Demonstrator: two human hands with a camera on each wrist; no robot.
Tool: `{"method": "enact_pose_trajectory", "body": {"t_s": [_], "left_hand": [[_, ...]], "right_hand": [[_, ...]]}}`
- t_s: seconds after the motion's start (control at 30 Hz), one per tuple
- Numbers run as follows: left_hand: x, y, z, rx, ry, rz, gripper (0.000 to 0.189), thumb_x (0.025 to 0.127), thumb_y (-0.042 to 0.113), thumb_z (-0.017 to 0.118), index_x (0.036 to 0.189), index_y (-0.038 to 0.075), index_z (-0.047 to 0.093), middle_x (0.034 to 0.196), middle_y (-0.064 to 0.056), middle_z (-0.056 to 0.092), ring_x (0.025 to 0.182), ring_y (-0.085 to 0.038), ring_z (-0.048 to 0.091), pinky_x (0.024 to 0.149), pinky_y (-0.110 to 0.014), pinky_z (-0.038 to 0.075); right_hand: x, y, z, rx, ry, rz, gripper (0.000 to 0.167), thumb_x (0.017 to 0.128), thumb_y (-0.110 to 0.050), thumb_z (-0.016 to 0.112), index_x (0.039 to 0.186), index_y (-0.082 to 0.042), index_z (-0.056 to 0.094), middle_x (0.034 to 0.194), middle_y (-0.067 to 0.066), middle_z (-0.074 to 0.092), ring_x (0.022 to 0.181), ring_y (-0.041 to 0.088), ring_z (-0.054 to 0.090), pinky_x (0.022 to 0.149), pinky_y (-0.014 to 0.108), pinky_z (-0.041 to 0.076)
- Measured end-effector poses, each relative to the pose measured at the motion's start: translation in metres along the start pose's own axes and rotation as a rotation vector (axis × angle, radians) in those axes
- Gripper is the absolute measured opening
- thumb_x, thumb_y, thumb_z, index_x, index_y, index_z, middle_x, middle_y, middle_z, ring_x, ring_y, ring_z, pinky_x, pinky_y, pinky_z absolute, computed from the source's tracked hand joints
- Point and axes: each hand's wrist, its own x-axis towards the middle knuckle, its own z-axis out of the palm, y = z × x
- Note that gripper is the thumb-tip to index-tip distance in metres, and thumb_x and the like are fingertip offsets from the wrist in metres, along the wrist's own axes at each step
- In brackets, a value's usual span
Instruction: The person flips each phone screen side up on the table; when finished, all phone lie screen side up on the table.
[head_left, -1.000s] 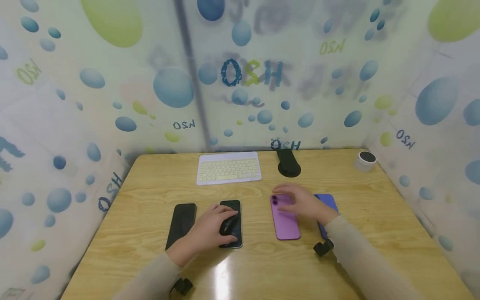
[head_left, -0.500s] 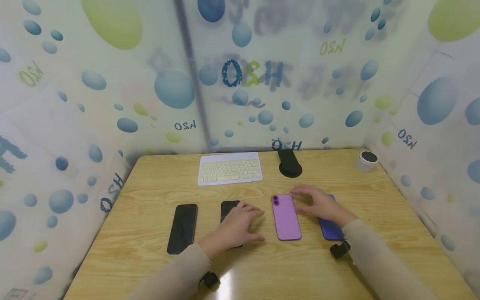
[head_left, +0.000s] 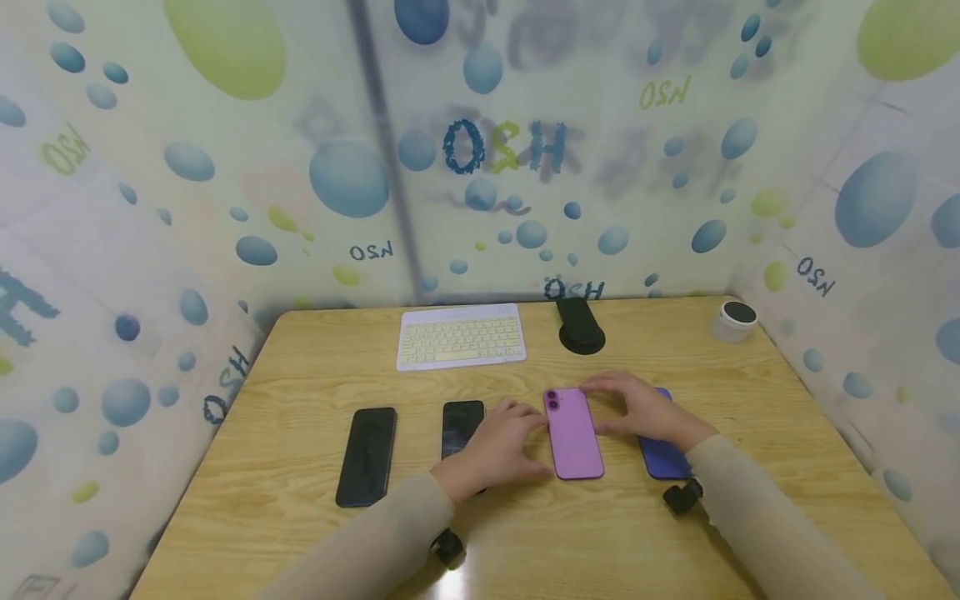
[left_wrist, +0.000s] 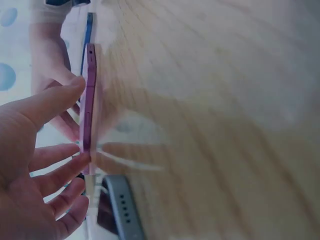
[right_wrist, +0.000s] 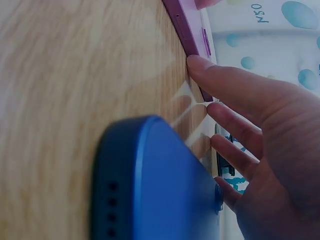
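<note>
Head view: spread hands flank the purple phone

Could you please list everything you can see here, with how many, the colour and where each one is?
Table: one, light wood, foreground
Patterned backdrop: one, pale with blue and green spots and lettering, around the table
Keyboard: one, white with pale yellow keys, far side
Stand-like object: one, black, right of the keyboard
Round device: one, white with black top, far right corner
First phone: one, black, leftmost
Second phone: one, black, next right, partly hidden
Third phone: one, purple, next right
Fourth phone: one, blue, rightmost, partly hidden
Left hand: one, bare, at third phone's left side
Right hand: one, bare, at its right side
Sleeves: two, beige, both forearms
</note>
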Motion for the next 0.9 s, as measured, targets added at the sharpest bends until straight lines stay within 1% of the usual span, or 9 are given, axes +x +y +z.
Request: {"method": "enact_pose_trajectory", "body": {"t_s": [0.17, 0.33, 0.5, 0.7, 0.83, 0.9], "left_hand": [[0.003, 0.0, 0.001, -0.056, -0.006, -0.04, 0.075, 0.077, 0.055, 0.087, 0.138, 0.016, 0.067, 0.139, 0.0, 0.065, 0.122, -0.02, 0.052, 0.103, -0.037, 0.047], [0.004, 0.0, 0.006, -0.076, 0.015, -0.05, 0.08, 0.073, 0.055, 0.089, 0.139, 0.015, 0.066, 0.14, 0.0, 0.064, 0.119, -0.02, 0.051, 0.102, -0.038, 0.046], [0.007, 0.002, 0.01, -0.064, 0.031, -0.054, 0.087, 0.07, 0.058, 0.091, 0.141, 0.015, 0.064, 0.141, 0.0, 0.064, 0.118, -0.02, 0.05, 0.101, -0.037, 0.045], [0.007, 0.007, 0.01, -0.071, 0.074, -0.087, 0.09, 0.064, 0.058, 0.094, 0.138, 0.015, 0.067, 0.137, 0.001, 0.065, 0.113, -0.02, 0.049, 0.094, -0.037, 0.046], [0.006, 0.007, 0.011, -0.071, 0.075, -0.11, 0.09, 0.063, 0.058, 0.094, 0.137, 0.016, 0.067, 0.136, 0.001, 0.065, 0.114, -0.02, 0.05, 0.095, -0.039, 0.046], [0.006, 0.007, 0.012, -0.057, 0.072, -0.113, 0.089, 0.064, 0.059, 0.093, 0.137, 0.016, 0.067, 0.136, 0.002, 0.065, 0.115, -0.02, 0.05, 0.097, -0.039, 0.046]], "right_hand": [[0.001, 0.003, 0.001, 0.003, -0.018, 0.005, 0.065, 0.083, -0.033, 0.088, 0.141, -0.015, 0.064, 0.145, 0.011, 0.06, 0.141, 0.04, 0.048, 0.115, 0.064, 0.036], [0.001, 0.005, 0.0, 0.01, -0.02, -0.015, 0.067, 0.081, -0.034, 0.089, 0.14, -0.015, 0.065, 0.144, 0.011, 0.061, 0.14, 0.041, 0.048, 0.114, 0.066, 0.035], [0.003, 0.007, -0.002, 0.004, -0.026, 0.01, 0.069, 0.079, -0.039, 0.09, 0.14, -0.018, 0.065, 0.145, 0.01, 0.06, 0.141, 0.041, 0.047, 0.114, 0.067, 0.034], [0.005, 0.008, -0.001, 0.012, -0.027, 0.02, 0.071, 0.077, -0.04, 0.091, 0.14, -0.02, 0.066, 0.145, 0.009, 0.06, 0.141, 0.04, 0.047, 0.115, 0.067, 0.034], [0.004, 0.007, 0.0, 0.031, -0.027, 0.03, 0.071, 0.077, -0.038, 0.091, 0.14, -0.019, 0.065, 0.146, 0.01, 0.059, 0.143, 0.04, 0.045, 0.115, 0.067, 0.033], [0.004, 0.007, 0.001, 0.037, -0.022, 0.036, 0.072, 0.078, -0.036, 0.091, 0.142, -0.017, 0.064, 0.147, 0.011, 0.058, 0.143, 0.042, 0.045, 0.115, 0.068, 0.033]]}}
